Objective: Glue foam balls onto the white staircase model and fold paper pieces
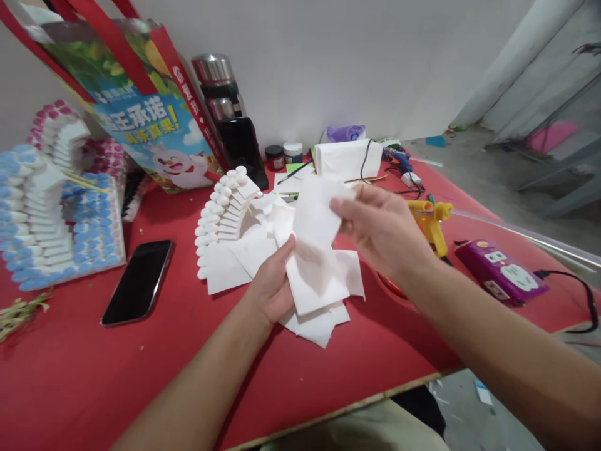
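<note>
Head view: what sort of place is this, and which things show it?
Probably a craft workspace, though whether at home or in a workshop is unclear: a yellow glue gun, a blue-and-white model and white paper in the hands suggest it.

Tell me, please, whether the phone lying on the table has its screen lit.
Dark: the phone shows only black, with nothing lit.

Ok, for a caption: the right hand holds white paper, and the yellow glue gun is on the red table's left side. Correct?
Wrong side: the head view shows the yellow glue gun on the right side of the red table; otherwise correct.
</note>
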A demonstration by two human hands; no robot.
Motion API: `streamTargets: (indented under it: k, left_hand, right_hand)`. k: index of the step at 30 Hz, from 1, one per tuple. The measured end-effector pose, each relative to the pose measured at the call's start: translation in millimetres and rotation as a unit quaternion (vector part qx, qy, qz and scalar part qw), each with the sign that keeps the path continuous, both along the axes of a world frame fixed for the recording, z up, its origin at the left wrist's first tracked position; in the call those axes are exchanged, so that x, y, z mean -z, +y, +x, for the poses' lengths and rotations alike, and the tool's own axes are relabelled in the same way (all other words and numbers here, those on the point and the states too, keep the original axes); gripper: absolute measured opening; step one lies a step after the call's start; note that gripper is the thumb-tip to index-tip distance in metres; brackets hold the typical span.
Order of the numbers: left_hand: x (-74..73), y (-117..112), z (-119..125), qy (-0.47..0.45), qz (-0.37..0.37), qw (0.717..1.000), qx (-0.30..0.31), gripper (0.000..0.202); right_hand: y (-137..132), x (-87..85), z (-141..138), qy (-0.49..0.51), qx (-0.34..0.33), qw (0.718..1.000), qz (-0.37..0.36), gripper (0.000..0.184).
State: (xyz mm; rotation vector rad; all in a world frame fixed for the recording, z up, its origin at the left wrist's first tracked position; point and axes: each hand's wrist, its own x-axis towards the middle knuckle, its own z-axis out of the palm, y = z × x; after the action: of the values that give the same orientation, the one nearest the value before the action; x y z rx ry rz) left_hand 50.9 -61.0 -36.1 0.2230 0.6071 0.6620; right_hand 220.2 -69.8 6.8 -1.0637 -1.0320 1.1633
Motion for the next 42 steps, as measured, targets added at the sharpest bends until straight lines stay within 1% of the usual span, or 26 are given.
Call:
streamTargets:
  k: [2,3,4,6,7,9,10,12,15,17,19,21,22,24,26,28,31,33,36,39,42]
  left_hand:
    - [-2.8,0.5,-0.3,-0.002,0.0,1.0,-0.003,0.059]
    - [-4.3,0.4,-0.3,-0.004,0.0,1.0,-0.004,0.061]
    - [-5.6,0.1,-0.3,-0.008,0.001,1.0,-0.006,0.062]
    - [-7.6,-0.9,0.1,-0.01,0.006,1.0,-0.011,0.063]
    - [-8.2,-1.5,0.4,-0.007,0.005,1.0,-0.008,0.064]
    - [-8.6,-2.7,1.5,0.005,0.0,1.0,-0.002,0.065]
    - [-8.5,-3.2,2.3,0.012,0.001,1.0,-0.001,0.066]
    - [-8.2,-4.3,4.1,0.026,0.008,1.0,-0.009,0.064]
    - [-8.2,-5.5,6.4,0.041,0.032,0.998,-0.032,0.058]
    - [-8.8,-5.6,6.3,0.039,0.045,0.997,-0.04,0.056]
    - [-9.4,-4.7,4.3,0.029,0.053,0.997,-0.048,0.055]
    - [-9.3,-2.8,0.9,0.018,0.055,0.997,-0.059,0.056]
    - [-8.9,-1.6,-0.8,0.013,0.053,0.996,-0.065,0.056]
    - [-7.5,1.1,-3.6,0.006,0.048,0.996,-0.078,0.056]
    - [-6.3,3.2,-4.0,0.003,0.041,0.996,-0.084,0.056]
    - [-6.1,4.1,-1.9,-0.003,0.033,0.996,-0.081,0.053]
    - [-7.5,2.7,3.8,-0.012,0.027,0.997,-0.072,0.049]
    - [-8.3,0.8,6.8,-0.008,0.034,0.997,-0.07,0.048]
    - [-7.9,-1.7,8.8,-0.002,0.042,0.996,-0.074,0.053]
    - [-6.5,-3.1,9.5,-0.005,0.045,0.995,-0.083,0.067]
    - [-6.0,-3.7,9.8,-0.012,0.056,0.995,-0.085,0.073]
  right_hand:
    - [-35.2,13.9,-0.7,0.041,-0.048,0.994,-0.084,0.025]
    - [-49.1,21.8,-0.8,0.06,-0.062,0.989,-0.123,0.024]
    - [-59.8,28.9,-0.7,0.073,-0.065,0.984,-0.147,0.023]
    - [-71.7,37.9,0.6,0.084,-0.089,0.975,-0.184,0.024]
    - [-73.5,39.3,1.8,0.086,-0.102,0.972,-0.195,0.027]
    - [-71.1,36.9,5.5,0.076,-0.117,0.97,-0.201,0.035]
    - [-67.8,34.3,7.7,0.059,-0.113,0.972,-0.197,0.036]
    - [-58.7,28.4,12.2,0.002,-0.094,0.98,-0.175,0.034]
    - [-41.3,22.2,16.2,-0.088,-0.083,0.984,-0.133,0.04]
    - [-28.5,19.0,15.9,-0.132,-0.088,0.981,-0.116,0.039]
    - [-16.2,14.9,13.0,-0.161,-0.093,0.977,-0.105,0.033]
    - [-5.9,10.1,8.0,-0.157,-0.098,0.979,-0.088,0.027]
    - [-1.9,8.1,4.9,-0.135,-0.1,0.983,-0.079,0.024]
    - [3.0,6.9,-2.0,-0.061,-0.094,0.991,-0.068,0.021]
    - [4.2,11.4,-9.1,0.014,-0.076,0.994,-0.075,0.021]
    - [2.4,20.8,-15.6,0.043,-0.069,0.992,-0.097,0.022]
    - [-2.0,35.7,-22.4,0.01,-0.077,0.99,-0.122,0.022]
    - [-3.8,41.3,-24.7,-0.027,-0.055,0.991,-0.117,0.02]
    - [-4.3,42.7,-25.8,-0.074,-0.029,0.991,-0.108,0.019]
    - [-3.6,41.7,-26.1,-0.096,-0.026,0.989,-0.11,0.019]
    - [-2.8,43.3,-26.1,-0.114,-0.023,0.988,-0.104,0.019]
